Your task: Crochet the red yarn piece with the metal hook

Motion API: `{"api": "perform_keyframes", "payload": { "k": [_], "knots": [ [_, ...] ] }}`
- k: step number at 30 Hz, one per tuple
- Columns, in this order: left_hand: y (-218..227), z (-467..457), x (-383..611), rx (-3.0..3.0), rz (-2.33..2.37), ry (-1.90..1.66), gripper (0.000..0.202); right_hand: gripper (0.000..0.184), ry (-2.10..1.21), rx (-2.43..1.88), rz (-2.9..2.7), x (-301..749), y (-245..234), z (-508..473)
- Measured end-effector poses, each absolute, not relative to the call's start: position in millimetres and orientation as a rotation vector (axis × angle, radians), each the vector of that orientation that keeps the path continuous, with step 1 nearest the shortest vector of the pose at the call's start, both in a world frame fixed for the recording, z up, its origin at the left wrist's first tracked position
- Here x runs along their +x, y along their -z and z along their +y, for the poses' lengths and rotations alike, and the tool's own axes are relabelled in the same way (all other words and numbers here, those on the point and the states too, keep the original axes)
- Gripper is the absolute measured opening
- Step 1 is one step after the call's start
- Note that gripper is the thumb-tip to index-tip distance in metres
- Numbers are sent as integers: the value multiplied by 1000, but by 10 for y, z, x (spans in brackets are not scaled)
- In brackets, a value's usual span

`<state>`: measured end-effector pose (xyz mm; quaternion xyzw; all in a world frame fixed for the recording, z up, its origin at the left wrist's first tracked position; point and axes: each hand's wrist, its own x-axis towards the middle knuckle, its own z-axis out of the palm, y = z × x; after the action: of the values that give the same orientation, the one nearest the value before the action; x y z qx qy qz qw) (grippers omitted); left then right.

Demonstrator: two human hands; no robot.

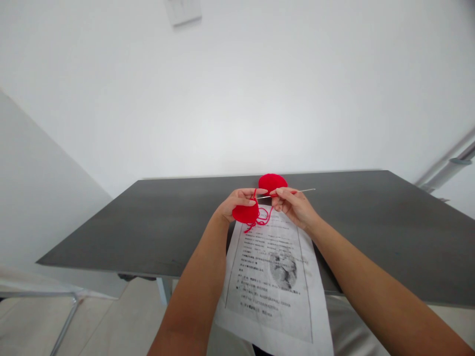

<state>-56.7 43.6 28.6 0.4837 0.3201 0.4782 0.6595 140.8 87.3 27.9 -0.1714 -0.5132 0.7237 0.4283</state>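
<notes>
My left hand (237, 199) pinches a red crocheted piece (245, 213), with a strand of red yarn rising over its forefinger. In my right hand (291, 201) is a thin crochet hook (306, 190), its fingers closed around a red grip. The hook's tip points left and comes close to the left hand's fingertips; whether it sits in a stitch is too small to tell. Loose red yarn (262, 215) loops and dangles between the hands. Just behind them a ball of red yarn (272, 183) rests on the table.
A printed paper sheet (274, 316) with text and a dark picture lies under the hands and hangs over the front edge of the dark grey table (166, 222). A white wall (237, 99) stands right behind the table. A metal chair leg (65, 324) shows at lower left.
</notes>
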Motion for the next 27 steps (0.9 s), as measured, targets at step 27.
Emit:
{"api": "perform_keyframes", "payload": {
  "k": [27],
  "knots": [
    [-291, 403, -570, 1118, 719, -1089, 53, 26, -1826, -453, -1338, 1472, -313, 894]
  ]
}}
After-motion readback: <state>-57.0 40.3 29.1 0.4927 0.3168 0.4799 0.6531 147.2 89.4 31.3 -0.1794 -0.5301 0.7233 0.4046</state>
